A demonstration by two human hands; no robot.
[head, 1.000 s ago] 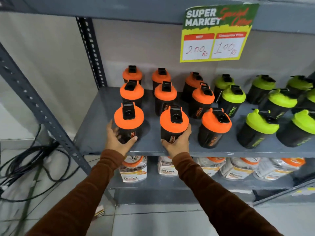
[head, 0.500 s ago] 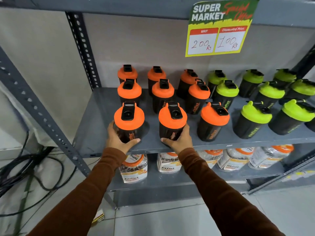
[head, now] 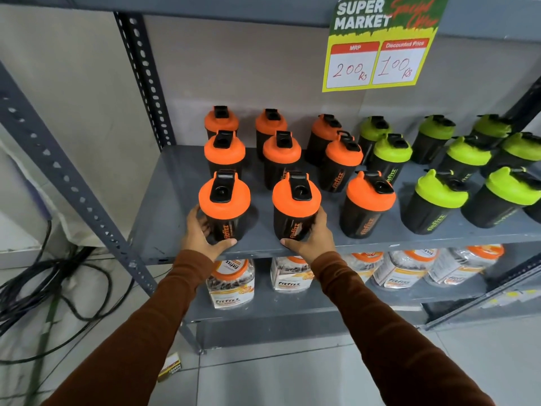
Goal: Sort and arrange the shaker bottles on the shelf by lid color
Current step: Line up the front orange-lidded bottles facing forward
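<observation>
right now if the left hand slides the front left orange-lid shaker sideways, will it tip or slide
Probably slides: the front left orange-lid shaker stands upright on the flat shelf, gripped low by the left hand. It looks like rigid plastic, likely light. Its wide lid could make it top-heavy, so push low.

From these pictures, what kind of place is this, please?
Probably a shop or supermarket display. A price sign reads "Super Market" with an MRP and a discounted price, identical shaker bottles stand in rows on a metal shelf, and packaged jars fill the shelf below.
</observation>
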